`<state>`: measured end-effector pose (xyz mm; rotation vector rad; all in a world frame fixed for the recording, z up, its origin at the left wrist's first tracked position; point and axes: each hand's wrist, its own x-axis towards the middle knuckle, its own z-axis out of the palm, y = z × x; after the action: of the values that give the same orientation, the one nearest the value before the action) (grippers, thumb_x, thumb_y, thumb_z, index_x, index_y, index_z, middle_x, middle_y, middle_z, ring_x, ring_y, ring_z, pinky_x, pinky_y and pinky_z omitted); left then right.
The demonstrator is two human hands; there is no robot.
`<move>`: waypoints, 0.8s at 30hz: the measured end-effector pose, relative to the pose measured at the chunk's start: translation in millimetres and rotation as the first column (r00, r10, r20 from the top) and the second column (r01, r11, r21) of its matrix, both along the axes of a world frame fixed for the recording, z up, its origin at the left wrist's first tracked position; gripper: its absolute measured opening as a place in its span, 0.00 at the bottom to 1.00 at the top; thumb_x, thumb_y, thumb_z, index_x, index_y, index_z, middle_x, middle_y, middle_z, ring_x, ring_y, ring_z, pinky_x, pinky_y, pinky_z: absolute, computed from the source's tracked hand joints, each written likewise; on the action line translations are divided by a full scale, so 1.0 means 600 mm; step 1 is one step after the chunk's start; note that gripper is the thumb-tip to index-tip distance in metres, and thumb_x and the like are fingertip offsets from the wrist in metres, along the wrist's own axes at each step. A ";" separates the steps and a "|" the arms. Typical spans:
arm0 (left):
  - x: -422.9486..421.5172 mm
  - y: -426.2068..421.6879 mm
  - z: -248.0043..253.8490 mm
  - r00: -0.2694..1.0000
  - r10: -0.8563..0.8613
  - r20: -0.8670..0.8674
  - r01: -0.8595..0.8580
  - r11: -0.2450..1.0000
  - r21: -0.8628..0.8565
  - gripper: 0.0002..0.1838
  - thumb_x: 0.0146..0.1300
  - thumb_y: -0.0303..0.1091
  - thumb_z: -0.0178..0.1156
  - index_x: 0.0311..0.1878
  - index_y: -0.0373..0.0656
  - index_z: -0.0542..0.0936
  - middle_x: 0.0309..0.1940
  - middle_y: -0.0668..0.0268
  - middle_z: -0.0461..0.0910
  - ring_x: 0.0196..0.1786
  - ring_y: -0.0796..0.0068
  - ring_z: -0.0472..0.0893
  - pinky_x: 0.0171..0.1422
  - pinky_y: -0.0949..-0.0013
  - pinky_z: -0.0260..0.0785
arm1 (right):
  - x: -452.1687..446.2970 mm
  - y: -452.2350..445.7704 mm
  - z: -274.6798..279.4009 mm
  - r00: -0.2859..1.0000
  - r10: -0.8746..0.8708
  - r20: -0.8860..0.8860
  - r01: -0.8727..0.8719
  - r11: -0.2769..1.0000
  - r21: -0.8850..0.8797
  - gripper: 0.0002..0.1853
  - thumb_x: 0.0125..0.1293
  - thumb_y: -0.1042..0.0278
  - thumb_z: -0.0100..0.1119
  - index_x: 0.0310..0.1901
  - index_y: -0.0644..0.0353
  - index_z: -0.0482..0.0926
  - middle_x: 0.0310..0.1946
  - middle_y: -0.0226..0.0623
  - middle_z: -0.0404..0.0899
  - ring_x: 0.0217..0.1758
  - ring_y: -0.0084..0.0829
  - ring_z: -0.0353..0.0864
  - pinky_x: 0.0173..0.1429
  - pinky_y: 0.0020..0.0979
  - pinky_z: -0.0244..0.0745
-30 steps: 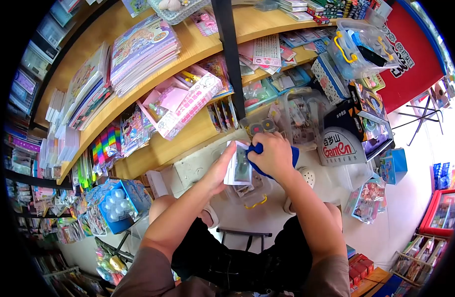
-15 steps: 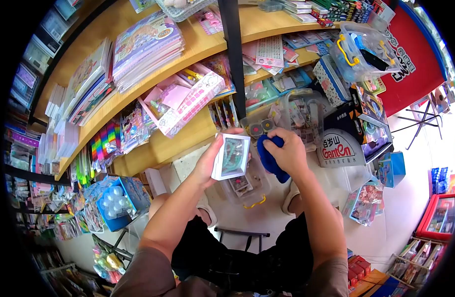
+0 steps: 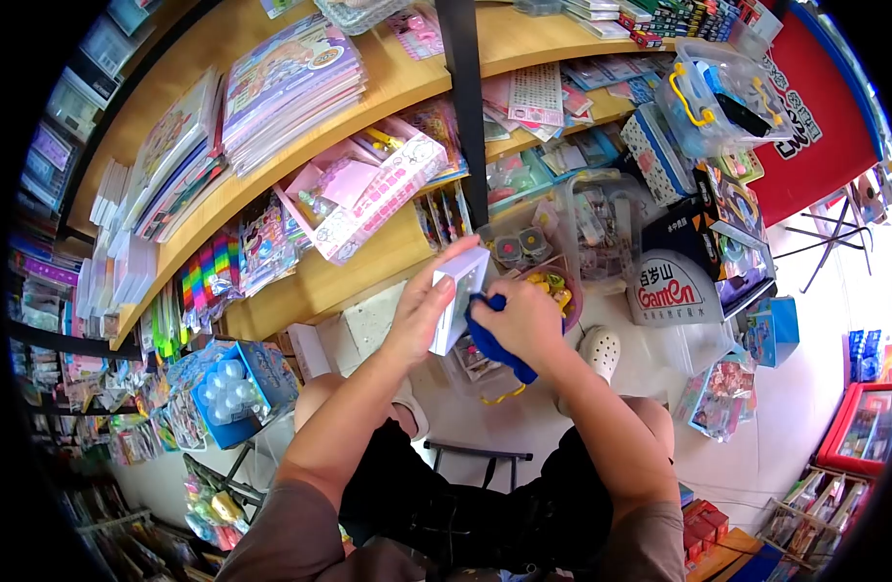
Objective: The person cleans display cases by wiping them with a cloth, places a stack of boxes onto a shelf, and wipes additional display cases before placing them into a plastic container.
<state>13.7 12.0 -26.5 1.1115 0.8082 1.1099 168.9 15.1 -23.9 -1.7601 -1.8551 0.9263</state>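
Note:
Held in my left hand is a small white box with a clear window, tilted so its side edge faces me. My right hand is closed on a blue cloth, which is pressed against the window side of the box. The contents behind the window are mostly hidden at this angle. Below both hands a clear plastic bin with a yellow handle sits on the floor, partly covered by the cloth.
Ahead is a curved wooden shelf with stacked books and a pink box. To the right stand a Ganten carton and a clear tub. A blue box of clear balls is at the left.
The box has turned edge-on in my left hand. My right hand has moved left, bringing the blue cloth from beside the box onto it. The right shoe now shows more.

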 end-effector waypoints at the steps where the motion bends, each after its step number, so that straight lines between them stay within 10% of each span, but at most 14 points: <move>1: 0.000 0.001 0.004 0.999 0.020 -0.035 -0.019 1.000 0.020 0.45 0.59 0.63 0.55 0.68 0.35 0.60 0.61 0.58 0.69 0.62 0.70 0.69 0.67 0.68 0.58 | -0.004 -0.004 -0.004 1.000 0.016 -0.014 -0.017 0.999 -0.051 0.15 0.50 0.54 0.61 0.29 0.59 0.83 0.24 0.50 0.80 0.30 0.45 0.82 0.38 0.40 0.76; 5: 0.000 -0.004 0.013 1.000 0.007 -0.020 -0.006 0.999 0.052 0.52 0.52 0.65 0.60 0.69 0.33 0.58 0.63 0.56 0.66 0.66 0.68 0.66 0.70 0.67 0.53 | 0.004 0.001 -0.029 0.859 -0.147 -0.491 -0.103 0.888 -0.448 0.16 0.53 0.59 0.61 0.32 0.68 0.81 0.24 0.35 0.80 0.26 0.25 0.79 0.32 0.27 0.74; 8: 0.000 -0.003 0.012 0.999 0.033 0.014 -0.033 0.998 0.053 0.54 0.51 0.65 0.61 0.69 0.33 0.57 0.64 0.55 0.65 0.67 0.67 0.65 0.71 0.67 0.52 | 0.004 -0.003 -0.015 0.658 -0.444 -0.609 -0.208 0.670 -0.713 0.18 0.54 0.59 0.62 0.36 0.69 0.81 0.28 0.37 0.81 0.28 0.28 0.81 0.34 0.30 0.76; 19: 0.002 0.007 0.015 0.998 0.062 -0.002 -0.062 0.997 0.049 0.58 0.48 0.72 0.59 0.71 0.35 0.53 0.65 0.54 0.64 0.67 0.65 0.65 0.68 0.65 0.57 | -0.018 -0.038 0.010 0.542 -0.513 -0.665 -0.465 0.476 -0.746 0.16 0.58 0.58 0.58 0.39 0.63 0.79 0.29 0.33 0.80 0.28 0.25 0.79 0.33 0.28 0.76; 22: 0.000 0.011 0.010 0.994 0.076 0.074 -0.077 0.997 0.007 0.55 0.53 0.72 0.54 0.72 0.38 0.52 0.64 0.55 0.65 0.64 0.65 0.68 0.65 0.65 0.63 | -0.014 -0.037 0.011 0.535 -0.476 -0.698 -0.512 0.475 -0.716 0.14 0.57 0.60 0.59 0.37 0.62 0.81 0.29 0.32 0.80 0.30 0.20 0.77 0.35 0.23 0.73; 24: 0.004 0.013 0.009 0.971 0.123 0.205 -0.102 0.988 -0.114 0.52 0.56 0.70 0.52 0.72 0.39 0.52 0.64 0.56 0.66 0.63 0.65 0.70 0.64 0.64 0.65 | -0.012 -0.039 0.005 0.658 0.147 -0.738 -0.648 0.610 -0.456 0.15 0.55 0.60 0.61 0.36 0.64 0.82 0.30 0.32 0.80 0.33 0.20 0.76 0.41 0.24 0.71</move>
<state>16.2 20.1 -21.3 0.8529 0.7578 1.2446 161.8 -8.2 -21.0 -0.9907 -1.5266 2.3510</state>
